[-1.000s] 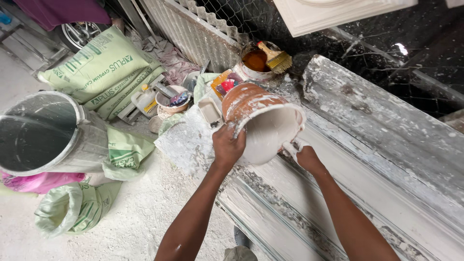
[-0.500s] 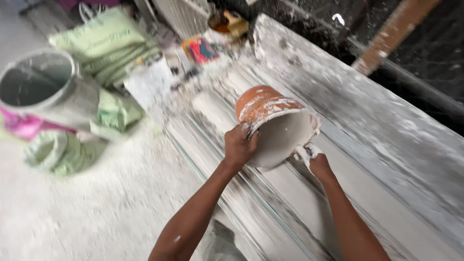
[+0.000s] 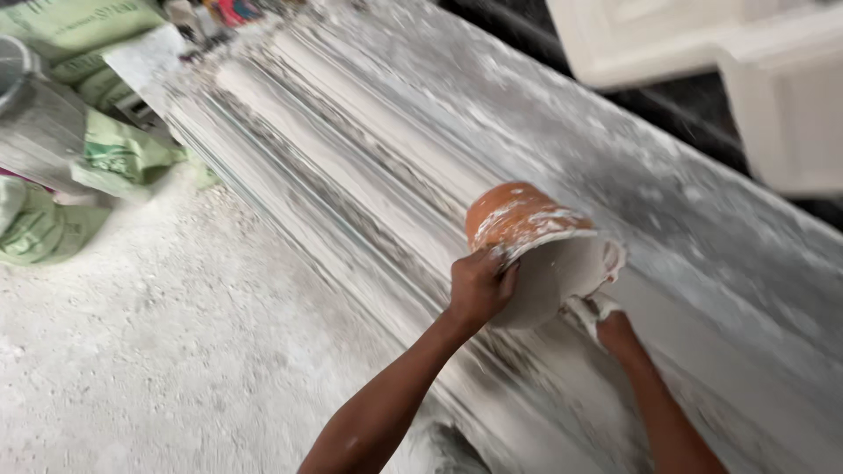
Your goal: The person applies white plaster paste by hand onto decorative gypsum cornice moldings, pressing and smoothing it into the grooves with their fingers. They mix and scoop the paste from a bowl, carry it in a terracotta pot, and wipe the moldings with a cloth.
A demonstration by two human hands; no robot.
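Two hands hold one orange bowl [image 3: 527, 241] in the head view, tipped over the long white moulded slab [image 3: 378, 149] that runs from the upper left corner of the scene down to the lower right. The bowl is streaked with white plaster on its outside and its open mouth faces down and toward the person, its inside coated white. The left hand [image 3: 479, 285] is clamped on the bowl's near rim, fingers curled over the edge and thumb on the outer wall. The right hand [image 3: 606, 320], smeared with wet white plaster, is at the lower right edge of the bowl's mouth, its fingers reaching inside; whether they are curled tight or spread cannot be told, since the bowl hides them. The bowl sits above the middle ridges of the slab, nearer its lower right end than its far end. Beside the slab's left edge lies a pale, dusty floor [image 3: 149, 351]. Near the upper left corner of the scene stand green sacks [image 3: 114, 154], a grey metal bucket [image 3: 35, 123] lying against them, and a folded green bag [image 3: 39, 233] on the floor. A white panel [image 3: 773, 96] shows blurred at the upper right.
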